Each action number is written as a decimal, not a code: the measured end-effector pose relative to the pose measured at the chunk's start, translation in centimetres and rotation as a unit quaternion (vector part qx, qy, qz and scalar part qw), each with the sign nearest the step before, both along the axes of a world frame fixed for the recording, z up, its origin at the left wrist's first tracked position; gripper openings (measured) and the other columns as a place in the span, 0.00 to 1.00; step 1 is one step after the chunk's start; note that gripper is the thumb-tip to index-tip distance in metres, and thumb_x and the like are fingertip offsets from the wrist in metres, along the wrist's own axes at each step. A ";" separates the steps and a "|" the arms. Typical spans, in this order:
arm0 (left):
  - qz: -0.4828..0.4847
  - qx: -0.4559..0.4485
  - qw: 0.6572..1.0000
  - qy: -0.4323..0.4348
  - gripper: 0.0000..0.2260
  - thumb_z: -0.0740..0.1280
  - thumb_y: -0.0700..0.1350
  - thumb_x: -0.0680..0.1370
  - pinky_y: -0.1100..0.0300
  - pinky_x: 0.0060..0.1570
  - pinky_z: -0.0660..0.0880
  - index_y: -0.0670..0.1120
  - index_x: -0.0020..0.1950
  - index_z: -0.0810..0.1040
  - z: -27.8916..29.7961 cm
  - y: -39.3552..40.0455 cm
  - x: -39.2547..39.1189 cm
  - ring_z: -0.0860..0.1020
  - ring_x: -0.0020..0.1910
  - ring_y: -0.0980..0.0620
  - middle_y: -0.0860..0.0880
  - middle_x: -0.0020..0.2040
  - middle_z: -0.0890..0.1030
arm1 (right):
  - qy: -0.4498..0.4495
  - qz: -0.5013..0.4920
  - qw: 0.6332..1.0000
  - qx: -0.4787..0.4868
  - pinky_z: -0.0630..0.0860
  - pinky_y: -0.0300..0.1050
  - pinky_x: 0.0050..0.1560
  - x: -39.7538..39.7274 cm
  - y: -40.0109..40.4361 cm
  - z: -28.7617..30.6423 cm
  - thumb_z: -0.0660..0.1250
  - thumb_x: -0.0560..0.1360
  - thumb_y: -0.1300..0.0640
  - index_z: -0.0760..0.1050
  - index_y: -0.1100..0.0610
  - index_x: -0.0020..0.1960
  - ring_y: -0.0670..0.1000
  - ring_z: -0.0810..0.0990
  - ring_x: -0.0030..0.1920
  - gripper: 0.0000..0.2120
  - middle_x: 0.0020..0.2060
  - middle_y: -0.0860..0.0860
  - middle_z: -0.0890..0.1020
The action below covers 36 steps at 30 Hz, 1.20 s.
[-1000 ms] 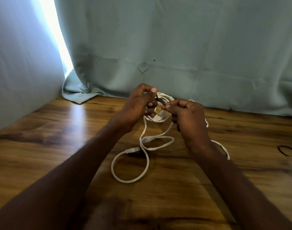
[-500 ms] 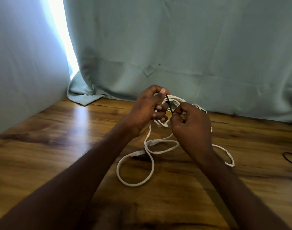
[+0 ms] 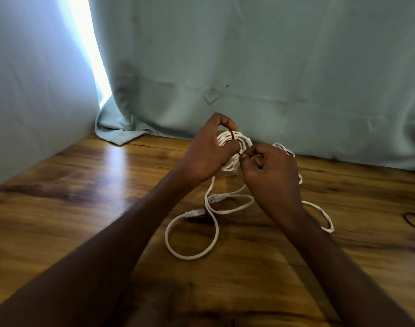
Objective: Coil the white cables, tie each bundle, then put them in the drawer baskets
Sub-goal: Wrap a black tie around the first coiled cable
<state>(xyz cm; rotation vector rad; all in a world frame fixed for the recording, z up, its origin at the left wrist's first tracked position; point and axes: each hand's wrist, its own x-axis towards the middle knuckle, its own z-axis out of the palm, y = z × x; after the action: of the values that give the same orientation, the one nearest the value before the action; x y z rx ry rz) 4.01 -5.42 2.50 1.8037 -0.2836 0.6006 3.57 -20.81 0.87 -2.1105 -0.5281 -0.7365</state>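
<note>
White cable coil (image 3: pixel 234 142) sits above the wooden table (image 3: pixel 84 208), gripped in my left hand (image 3: pixel 206 152); my right hand (image 3: pixel 270 171) pinches a dark tie (image 3: pixel 232 135) around it. Loose tail (image 3: pixel 192 232) and connectors (image 3: pixel 194 212) trail below. Light, springy stuff, I reckon — best held across the bundled loops. A spare dark band (image 3: pixel 414 220) lies far right.

A coiled white cable bundle (image 3: pixel 234 143) is being held above the wooden table, a thin dark tie (image 3: pixel 232 135) wrapping across its strands. Its loose end is trailing down, looping on the wood, two clear plugs (image 3: pixel 214 199) lying nearby.
</note>
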 end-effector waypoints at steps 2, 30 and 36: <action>0.005 0.011 1.000 -0.009 0.12 0.68 0.36 0.79 0.61 0.34 0.76 0.45 0.61 0.73 -0.1 0.0 0.2 0.78 0.35 0.57 0.45 0.47 0.82 | 0.009 -0.001 1.000 -0.010 0.67 0.40 0.31 0.1 0.1 -0.4 0.69 0.80 0.53 0.83 0.50 0.50 0.45 0.77 0.30 0.04 0.32 0.45 0.81; -0.006 0.166 0.984 -0.061 0.07 0.64 0.36 0.83 0.59 0.42 0.76 0.42 0.60 0.74 -2.1 1.6 1.5 0.77 0.42 0.57 0.49 0.48 0.78 | 0.220 0.085 0.959 0.159 0.69 0.41 0.35 0.3 -0.7 1.4 0.71 0.80 0.58 0.86 0.56 0.46 0.38 0.74 0.26 0.06 0.23 0.40 0.77; -0.056 0.223 0.972 -0.058 0.07 0.62 0.37 0.84 0.63 0.43 0.74 0.42 0.62 0.71 -2.0 1.9 1.7 0.77 0.45 0.58 0.49 0.51 0.77 | 0.355 0.113 0.888 0.268 0.61 0.38 0.23 -0.1 -1.2 2.2 0.68 0.81 0.59 0.84 0.58 0.46 0.42 0.66 0.20 0.07 0.20 0.43 0.71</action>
<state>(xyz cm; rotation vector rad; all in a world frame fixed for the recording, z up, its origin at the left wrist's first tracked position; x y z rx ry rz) 5.75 -3.51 0.47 2.1668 -0.6357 0.5953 3.44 -22.05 3.06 -1.5945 -0.1274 0.0624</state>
